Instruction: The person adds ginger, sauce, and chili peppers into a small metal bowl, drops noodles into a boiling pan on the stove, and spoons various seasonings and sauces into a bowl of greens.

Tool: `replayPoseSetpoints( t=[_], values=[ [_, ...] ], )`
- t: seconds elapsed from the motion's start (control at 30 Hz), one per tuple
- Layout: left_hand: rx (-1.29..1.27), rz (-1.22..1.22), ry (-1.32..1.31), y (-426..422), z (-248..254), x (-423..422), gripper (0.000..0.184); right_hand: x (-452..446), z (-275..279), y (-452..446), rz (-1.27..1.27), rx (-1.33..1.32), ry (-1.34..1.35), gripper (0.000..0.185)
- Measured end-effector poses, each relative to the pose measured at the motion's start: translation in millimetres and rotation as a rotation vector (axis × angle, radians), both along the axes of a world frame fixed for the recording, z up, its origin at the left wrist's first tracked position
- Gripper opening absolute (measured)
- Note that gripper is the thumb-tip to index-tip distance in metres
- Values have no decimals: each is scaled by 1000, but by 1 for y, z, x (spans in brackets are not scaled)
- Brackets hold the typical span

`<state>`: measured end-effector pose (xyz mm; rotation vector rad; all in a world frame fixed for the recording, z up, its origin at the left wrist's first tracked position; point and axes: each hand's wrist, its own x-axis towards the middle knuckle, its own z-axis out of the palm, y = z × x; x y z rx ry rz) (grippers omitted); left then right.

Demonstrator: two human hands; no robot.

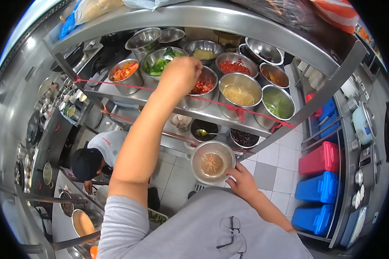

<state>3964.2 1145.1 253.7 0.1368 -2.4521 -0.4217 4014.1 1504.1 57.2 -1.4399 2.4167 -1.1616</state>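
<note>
My right hand (243, 182) grips the rim of a metal bowl (196, 166), thumb at its edge. Inside are a light brown liquid and some pale and red shreds. My left hand (180, 74) is closed above the shelf, over a bowl of chopped red chillies (201, 87) and beside one of cut green vegetables (156, 67). Its fingertips are turned away, so I cannot make out what they hold. To the right on the same shelf stand a bowl of pale shreds in liquid (239, 94) and one with green leaves (277, 102).
A steel rack (190, 17) crosses overhead, with red string (116, 85) along its shelf. A person in a dark cap (86, 164) bends at lower left. Blue bins (313, 188) and a red bin (317, 160) line the right. Below, a dark-filled bowl holds a spoon (203, 132).
</note>
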Motion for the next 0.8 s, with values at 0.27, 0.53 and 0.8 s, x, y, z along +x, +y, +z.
replayPoseSetpoints(
  t=[0.27,0.53,0.8],
  values=[
    [-250,125,-643,6,-5,-37,22,11,-4,9,-80,7,-31,37],
    [-123,184,-427,10,13,-9,22,16,-6,9,-118,5,-8,37],
    [506,-282,-53,81,-53,126,17,20,-7,6,-112,38,-55,36]
  ],
)
